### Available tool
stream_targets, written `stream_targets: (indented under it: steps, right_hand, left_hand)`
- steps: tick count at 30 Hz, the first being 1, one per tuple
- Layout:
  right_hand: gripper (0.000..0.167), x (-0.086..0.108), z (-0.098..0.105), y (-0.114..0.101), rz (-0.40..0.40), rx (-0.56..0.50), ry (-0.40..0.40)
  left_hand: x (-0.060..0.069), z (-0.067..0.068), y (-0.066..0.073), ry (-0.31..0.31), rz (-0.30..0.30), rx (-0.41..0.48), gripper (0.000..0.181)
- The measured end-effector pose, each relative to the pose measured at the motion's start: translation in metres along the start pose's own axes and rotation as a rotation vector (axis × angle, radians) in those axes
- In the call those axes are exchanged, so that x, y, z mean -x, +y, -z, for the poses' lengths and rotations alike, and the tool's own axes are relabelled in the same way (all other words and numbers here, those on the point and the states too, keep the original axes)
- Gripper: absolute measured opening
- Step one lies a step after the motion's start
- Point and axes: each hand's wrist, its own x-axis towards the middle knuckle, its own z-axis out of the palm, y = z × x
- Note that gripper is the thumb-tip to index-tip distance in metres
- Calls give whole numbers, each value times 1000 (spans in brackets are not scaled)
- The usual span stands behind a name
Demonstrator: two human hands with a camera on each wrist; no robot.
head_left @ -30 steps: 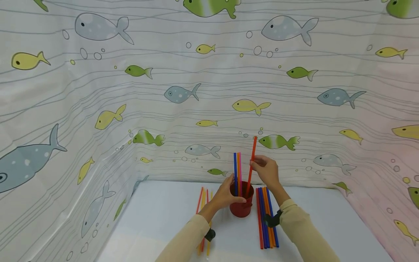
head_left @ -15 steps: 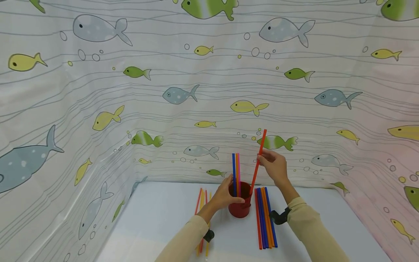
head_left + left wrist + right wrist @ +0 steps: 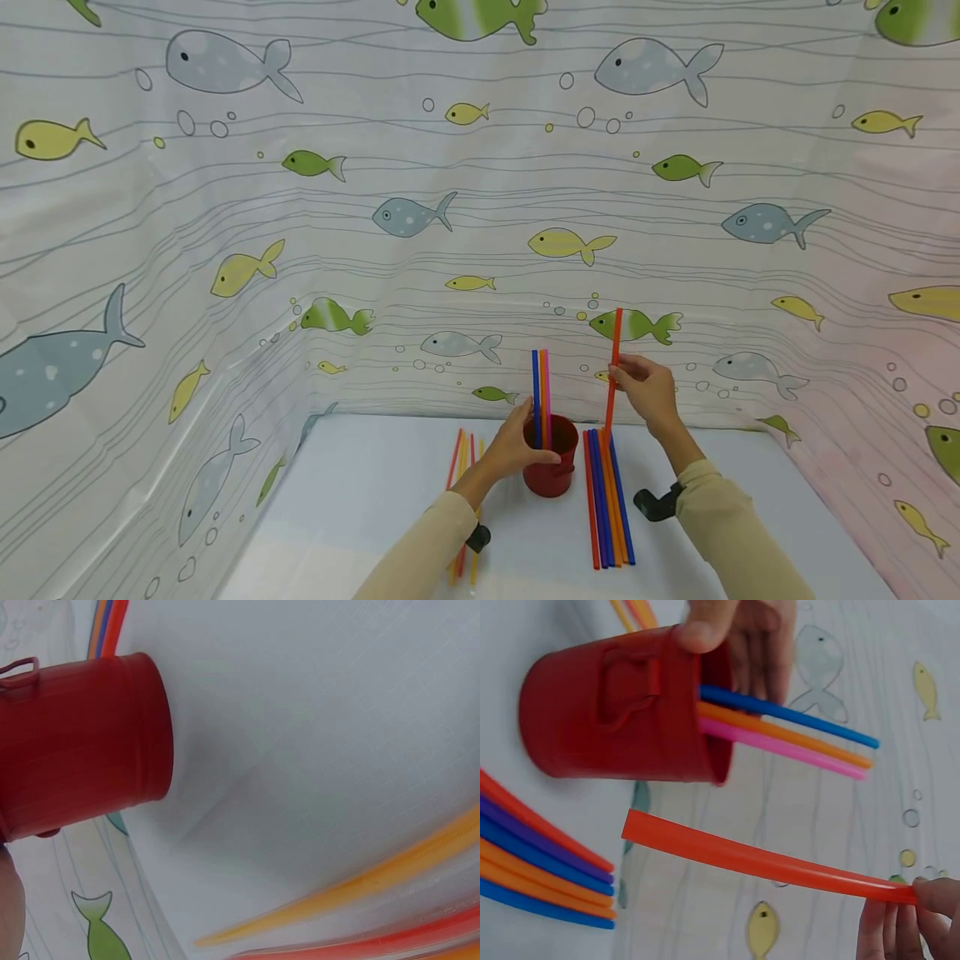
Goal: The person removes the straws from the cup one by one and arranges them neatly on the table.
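My right hand (image 3: 648,392) pinches a red-orange straw (image 3: 765,859) near its upper part, between thumb and fingers. That straw stands nearly upright, apart from the small red bucket (image 3: 551,479), its lower end over the row of straws on the right. My left hand (image 3: 513,446) grips the bucket's rim, thumb on the near side and fingers behind. Inside the bucket lean a blue straw (image 3: 802,718), an orange straw (image 3: 810,739) and a pink straw (image 3: 795,756). In the left wrist view the bucket's red wall (image 3: 75,742) shows, with little of the hand.
Right of the bucket lies a row of red, purple, blue and orange straws (image 3: 609,508) on the white table (image 3: 720,500). Several red and yellow straws (image 3: 453,475) lie on the left, partly hidden under my left arm. A fish-patterned sheet (image 3: 480,183) hangs behind.
The red-orange straw has come out of the bucket and moved right, held by my right hand, and now stands more upright. My left hand stays on the bucket.
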Motion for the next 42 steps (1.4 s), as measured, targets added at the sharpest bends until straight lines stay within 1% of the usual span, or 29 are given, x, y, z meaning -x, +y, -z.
stream_targets:
  steps: [9,12,16,21,25,28,33,39,42]
  right_hand:
    - [42,16,1,46,-122,78,-12]
    - [42,23,-1,59,-153,97,-19]
    - [41,31,-2,75,-191,111,-21]
    - [40,39,-2,93,-220,124,-28]
    - [37,44,-3,104,-238,121,-37]
    - [36,48,-4,111,-277,133,-42]
    - [39,54,-3,120,-326,163,-59]
    - [37,59,-2,128,-388,201,-75]
    - [37,60,-2,133,-401,215,-84]
  left_hand:
    - [-1,0,-1,-2,-7,-12,116]
    - [-1,0,-1,-4,-15,-33,117]
    - [1,0,-2,3,-35,-36,117]
    - [1,0,-2,4,-37,-25,117]
    - [1,0,0,0,-19,-26,117]
    - [2,0,0,-3,-9,-30,118]
    - [2,0,-1,-4,-10,-27,117]
    - [0,0,-2,-3,-7,-32,118]
    - [0,-1,-2,-1,-13,-33,119]
